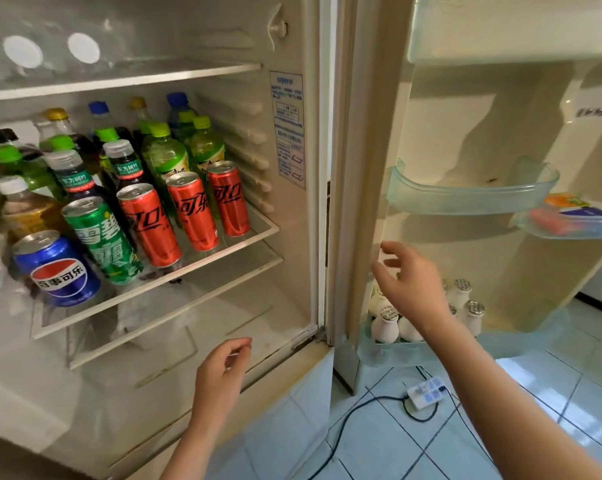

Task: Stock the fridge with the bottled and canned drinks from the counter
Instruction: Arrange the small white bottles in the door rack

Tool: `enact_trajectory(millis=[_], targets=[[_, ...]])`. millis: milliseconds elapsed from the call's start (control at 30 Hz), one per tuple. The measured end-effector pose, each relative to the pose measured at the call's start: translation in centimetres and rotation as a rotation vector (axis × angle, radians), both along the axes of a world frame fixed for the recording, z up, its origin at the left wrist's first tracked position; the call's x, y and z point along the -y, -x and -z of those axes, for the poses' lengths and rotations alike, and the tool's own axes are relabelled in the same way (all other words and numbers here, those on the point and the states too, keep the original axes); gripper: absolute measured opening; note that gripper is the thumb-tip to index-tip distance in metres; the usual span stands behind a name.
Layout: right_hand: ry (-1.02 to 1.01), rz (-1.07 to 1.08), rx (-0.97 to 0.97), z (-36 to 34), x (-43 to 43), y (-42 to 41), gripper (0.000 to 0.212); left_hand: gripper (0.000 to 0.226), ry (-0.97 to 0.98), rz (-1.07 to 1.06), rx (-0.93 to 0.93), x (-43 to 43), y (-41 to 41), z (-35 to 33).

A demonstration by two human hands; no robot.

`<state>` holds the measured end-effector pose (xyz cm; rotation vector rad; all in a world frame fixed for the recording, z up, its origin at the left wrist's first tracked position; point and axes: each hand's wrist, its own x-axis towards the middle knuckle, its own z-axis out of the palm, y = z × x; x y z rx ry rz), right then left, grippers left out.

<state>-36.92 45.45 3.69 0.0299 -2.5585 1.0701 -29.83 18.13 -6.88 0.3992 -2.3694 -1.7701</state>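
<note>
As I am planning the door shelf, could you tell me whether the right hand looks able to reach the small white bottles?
Probably yes: the right hand, open and empty, hovers over the white bottles in the bottom door bin, and nothing shows between them.

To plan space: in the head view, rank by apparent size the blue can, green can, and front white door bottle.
1. green can and blue can: look alike, so unranked.
2. white bottle: smallest.
</note>
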Motion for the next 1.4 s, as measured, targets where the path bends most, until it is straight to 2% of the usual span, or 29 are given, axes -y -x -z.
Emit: enact_trajectory(millis=[33,133,200,233,300,367,433,633,933,1133,1200,1267,1333,1400], targets=[[-0.049,0.055,-0.129,-0.8,-0.2,-0.6,0.027,0.02,0.007,0.003,-0.003,0.3,-0.2,-0.6],[-0.207,0.213,-0.715,-3.8,-1.5,-2.3,0.013,0.016,0.026,-0.004,-0.03,0.8,-0.8,-2.6],[-0.275,0.301,-0.94,-5.6,-2.6,-2.7,0.015,0.014,0.037,-0.009,-0.057,1.0,-1.2,-4.1],[-0.292,0.332,-0.941,-6.2,-3.1,-2.7,0.018,0.014,0.047,-0.015,-0.075,0.9,-1.5,-4.9],[-0.326,0.351,-0.79,-6.9,-3.9,-2.5,0.025,0.016,0.064,-0.041,-0.117,0.6,-2.1,-6.3],[-0.361,0.28,-0.634,-7.0,-4.7,-2.4,0.029,0.017,0.079,-0.06,-0.161,-0.2,-3.0,-7.5],[-0.401,0.21,-0.564,-6.9,-5.4,-2.6,0.036,0.017,0.097,-0.07,-0.189,-1.1,-4.0,-8.3],[-0.506,0.105,-0.429,-7.2,-6.4,-3.9,0.061,0.017,0.106,-0.15,-0.238,-4.4,-7.8,-9.5],[-0.7,-0.055,-0.327,-8.5,-6.9,-6.9,0.083,0.016,0.138,-0.284,-0.3,-9.9,-16.0,-11.0],[-0.825,-0.276,-0.268,-8.9,-7.3,-9.9,0.08,0.016,0.154,-0.326,-0.317,-13.1,-20.2,-11.9],[-0.774,-0.353,-0.298,-8.9,-8.5,-11.7,0.074,0.016,0.155,-0.319,-0.309,-13.9,-21.2,-12.1],[-0.637,-0.381,-0.388,-8.6,-10.0,-14.0,0.063,0.017,0.166,-0.309,-0.305,-14.6,-21.9,-12.3],[-0.421,-0.313,-0.544,-8.2,-11.9,-16.3,0.049,0.018,0.173,-0.302,-0.321,-14.9,-22.5,-12.7],[-0.216,-0.154,-0.709,-8.0,-13.9,-18.4,0.038,0.019,0.187,-0.282,-0.337,-14.9,-23.1,-13.0]])
